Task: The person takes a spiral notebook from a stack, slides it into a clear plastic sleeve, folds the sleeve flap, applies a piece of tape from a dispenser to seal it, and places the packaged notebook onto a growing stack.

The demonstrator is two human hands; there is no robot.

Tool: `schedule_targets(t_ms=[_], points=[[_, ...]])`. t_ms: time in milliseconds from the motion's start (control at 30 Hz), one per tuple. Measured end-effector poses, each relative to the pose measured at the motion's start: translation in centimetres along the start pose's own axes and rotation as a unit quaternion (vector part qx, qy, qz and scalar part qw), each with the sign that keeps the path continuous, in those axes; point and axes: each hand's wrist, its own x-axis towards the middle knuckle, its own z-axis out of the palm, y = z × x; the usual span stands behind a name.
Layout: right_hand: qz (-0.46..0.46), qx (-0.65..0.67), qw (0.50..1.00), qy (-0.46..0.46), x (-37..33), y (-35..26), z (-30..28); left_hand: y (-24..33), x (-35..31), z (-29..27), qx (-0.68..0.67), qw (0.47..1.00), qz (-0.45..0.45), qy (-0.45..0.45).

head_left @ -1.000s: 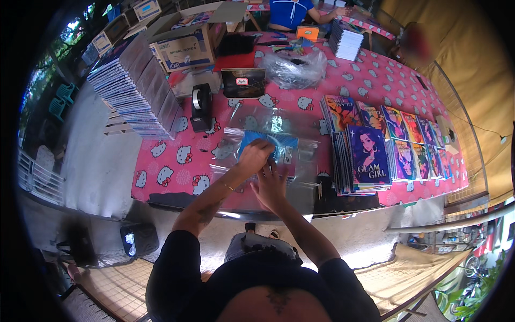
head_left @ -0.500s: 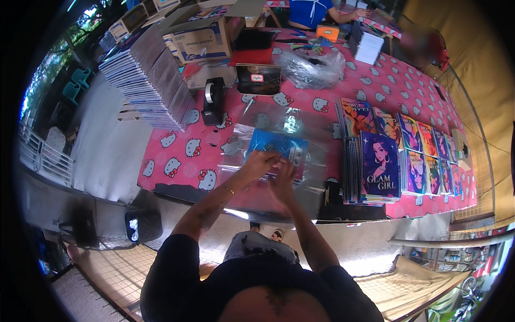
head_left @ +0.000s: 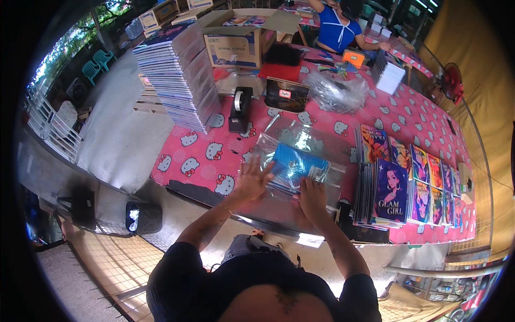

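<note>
A blue spiral notebook [head_left: 300,164] lies inside or under a glossy clear plastic bag [head_left: 333,176] near the table's front edge; its spiral side faces me. My left hand [head_left: 252,181] is spread flat on the plastic at the notebook's left, fingers apart and slightly blurred. At the notebook's near right edge, my right hand [head_left: 313,199] has its fingers curled over the plastic, the thumb reaching left along that edge. Whether more notebooks lie beneath the blue one cannot be made out.
Left stands a tall notebook stack [head_left: 185,80], beside a black tape dispenser [head_left: 240,110]. Behind are a carton [head_left: 233,49], a dark box [head_left: 287,95] and crumpled plastic [head_left: 338,92]. Colourful notebooks [head_left: 390,188] fill the right. Across the table sits a person [head_left: 339,32] in blue.
My hands have parted: the left has moved left and spread out, the right has shifted to the notebook's near edge. The view has tilted, showing more of the far side.
</note>
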Motion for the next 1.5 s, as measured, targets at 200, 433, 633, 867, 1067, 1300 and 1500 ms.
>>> schedule_targets(t_ms=[200, 433, 633, 867, 1067, 1300, 1500], points=[[-0.007, 0.029, 0.999, -0.013, 0.3, -0.4, -0.7, -17.7, 9.6, 2.8, -0.335, 0.865, -0.371, 0.029], [0.023, 0.028, 0.999, -0.018, -0.2, -0.3, -0.8, -16.7, 10.9, 5.9, -0.649, 0.595, -0.461, 0.111], [0.012, 0.056, 0.998, 0.022, 0.0, 0.4, -0.8, -16.7, 10.0, 6.0, -0.072, 0.910, -0.406, 0.035], [-0.007, 0.109, 0.989, 0.094, -0.3, 0.7, 0.1, 0.4, 7.7, 0.2, -0.538, 0.791, -0.235, -0.173], [-0.005, 0.126, 0.987, 0.096, -0.9, 1.1, 0.2, 8.7, 7.2, 0.2, -0.173, 0.901, -0.231, -0.324], [0.019, 0.139, 0.984, 0.114, -0.4, 1.6, -1.5, 8.3, 6.2, -0.8, -0.115, 0.919, -0.190, -0.327], [0.076, 0.157, 0.983, 0.060, 3.1, 3.5, 1.4, 5.9, -1.1, 1.1, -0.151, 0.983, 0.012, -0.103]])
